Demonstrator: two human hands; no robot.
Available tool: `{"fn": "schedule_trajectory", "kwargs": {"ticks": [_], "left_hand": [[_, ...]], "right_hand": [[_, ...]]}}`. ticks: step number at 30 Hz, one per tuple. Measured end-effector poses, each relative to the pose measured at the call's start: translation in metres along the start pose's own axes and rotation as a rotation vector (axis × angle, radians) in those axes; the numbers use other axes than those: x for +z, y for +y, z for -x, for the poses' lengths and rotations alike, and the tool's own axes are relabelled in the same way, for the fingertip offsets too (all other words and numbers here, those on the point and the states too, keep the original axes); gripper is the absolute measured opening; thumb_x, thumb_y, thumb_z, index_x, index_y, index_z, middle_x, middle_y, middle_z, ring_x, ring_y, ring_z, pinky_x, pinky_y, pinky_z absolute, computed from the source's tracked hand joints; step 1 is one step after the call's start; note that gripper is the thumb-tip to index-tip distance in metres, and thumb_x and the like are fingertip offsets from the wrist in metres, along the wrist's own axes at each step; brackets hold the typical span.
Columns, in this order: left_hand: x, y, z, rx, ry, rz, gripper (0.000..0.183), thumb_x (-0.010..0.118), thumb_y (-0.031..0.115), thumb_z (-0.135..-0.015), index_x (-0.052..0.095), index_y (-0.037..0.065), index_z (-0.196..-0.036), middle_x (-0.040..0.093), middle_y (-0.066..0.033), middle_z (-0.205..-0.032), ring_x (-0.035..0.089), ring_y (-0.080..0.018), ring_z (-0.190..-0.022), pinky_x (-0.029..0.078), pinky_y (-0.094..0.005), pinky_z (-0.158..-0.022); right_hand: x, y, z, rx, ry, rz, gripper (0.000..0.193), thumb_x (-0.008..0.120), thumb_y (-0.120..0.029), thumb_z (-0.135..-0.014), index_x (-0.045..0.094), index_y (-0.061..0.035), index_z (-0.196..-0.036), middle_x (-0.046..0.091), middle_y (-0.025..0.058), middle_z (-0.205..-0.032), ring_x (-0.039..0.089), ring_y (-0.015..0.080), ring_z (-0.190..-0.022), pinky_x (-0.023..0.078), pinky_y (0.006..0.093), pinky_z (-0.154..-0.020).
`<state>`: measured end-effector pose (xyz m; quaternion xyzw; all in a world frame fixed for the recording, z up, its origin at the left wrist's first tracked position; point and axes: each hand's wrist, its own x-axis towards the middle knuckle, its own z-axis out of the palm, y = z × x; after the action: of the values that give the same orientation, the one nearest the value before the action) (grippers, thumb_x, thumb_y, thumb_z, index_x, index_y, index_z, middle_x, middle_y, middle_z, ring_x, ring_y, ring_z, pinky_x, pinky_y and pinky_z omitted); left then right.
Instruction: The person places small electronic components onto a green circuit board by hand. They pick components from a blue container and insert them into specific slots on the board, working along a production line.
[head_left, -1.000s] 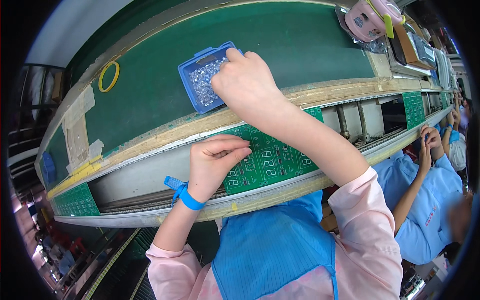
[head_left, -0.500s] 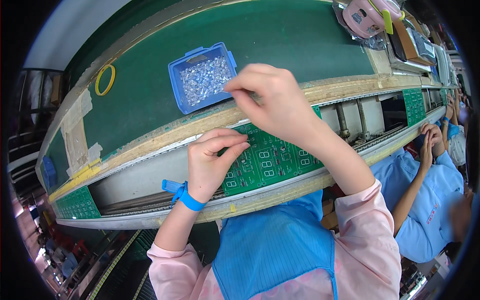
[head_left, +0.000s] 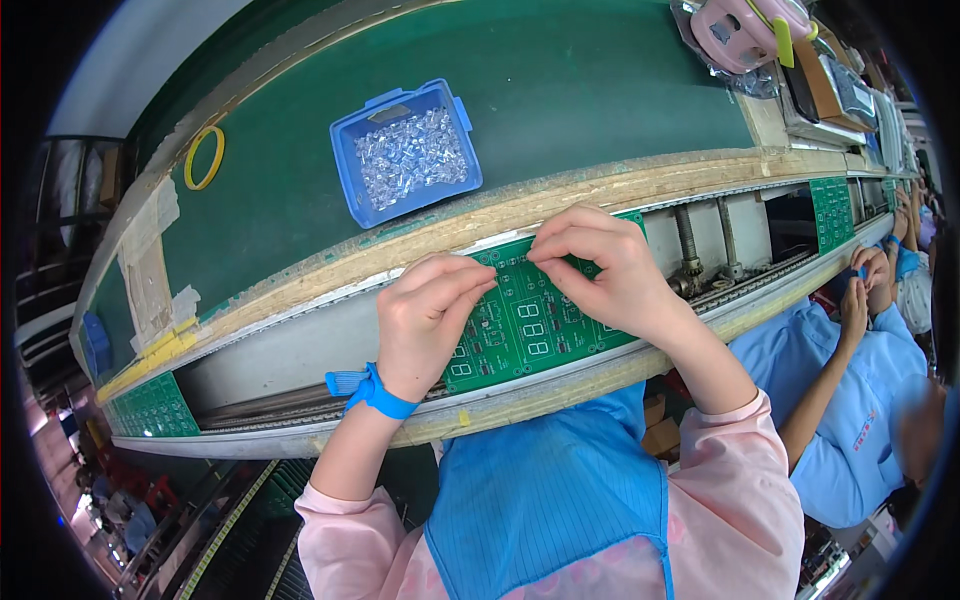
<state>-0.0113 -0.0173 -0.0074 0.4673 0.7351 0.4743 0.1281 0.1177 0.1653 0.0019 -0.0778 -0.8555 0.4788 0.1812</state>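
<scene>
A green circuit board (head_left: 535, 330) with white digit outlines lies across the conveyor rails in front of me. My left hand (head_left: 430, 320), with a blue wrist strap (head_left: 378, 392), is closed in a pinch at the board's upper left part. Above the board's upper middle, my right hand (head_left: 605, 268) also pinches, thumb against forefinger. Whatever either hand's fingertips hold is too small to make out. Beyond the hands, a blue bin (head_left: 347, 170) of small clear parts (head_left: 415, 155) rests on the green bench top.
Other green boards sit on the rails at far left (head_left: 152, 408) and right (head_left: 831, 215). A yellow tape ring (head_left: 204, 158) lies left of the bin. A pink container (head_left: 745, 35) stands at the far right. A co-worker in blue (head_left: 850, 390) works on my right.
My right hand has come from the edge of the blue bin down to the board, still pinched. My left hand stays at the board's upper left.
</scene>
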Motion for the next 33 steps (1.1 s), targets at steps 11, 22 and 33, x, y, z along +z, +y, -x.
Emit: {"fn": "schedule_trajectory", "kwargs": {"ticks": [11, 22, 33], "left_hand": [[0.003, 0.005, 0.001, -0.029, 0.009, -0.049, 0.017, 0.072, -0.004, -0.084, 0.075, 0.002, -0.099, 0.072, -0.0099, -0.097, 0.069, -0.0191, -0.079, 0.055, -0.0277, -0.067], [0.007, 0.002, -0.005, 0.064, 0.025, -0.067, 0.014, 0.072, -0.005, -0.081, 0.071, 0.000, -0.093, 0.069, -0.0112, -0.093, 0.066, -0.0257, -0.086, 0.053, -0.0347, -0.073], [0.012, 0.001, -0.004, 0.029, 0.081, -0.057, 0.014, 0.076, -0.003, -0.078, 0.072, 0.001, -0.091, 0.070, -0.0111, -0.086, 0.066, -0.0249, -0.083, 0.052, -0.0334, -0.072]], "right_hand": [[-0.002, 0.007, 0.006, 0.177, 0.042, -0.225, 0.011, 0.072, 0.002, -0.078, 0.072, -0.0016, -0.088, 0.073, 0.0095, -0.090, 0.071, 0.0187, -0.085, 0.055, 0.0304, -0.076], [-0.002, 0.004, 0.000, 0.211, 0.009, -0.185, 0.012, 0.073, 0.002, -0.078, 0.072, -0.0019, -0.089, 0.073, 0.0075, -0.084, 0.072, 0.0184, -0.083, 0.055, 0.0298, -0.075], [0.010, 0.007, 0.001, 0.028, 0.013, 0.085, 0.019, 0.073, 0.004, -0.075, 0.066, -0.0058, -0.090, 0.064, 0.0055, -0.086, 0.061, 0.0235, -0.091, 0.052, 0.0347, -0.073]]}}
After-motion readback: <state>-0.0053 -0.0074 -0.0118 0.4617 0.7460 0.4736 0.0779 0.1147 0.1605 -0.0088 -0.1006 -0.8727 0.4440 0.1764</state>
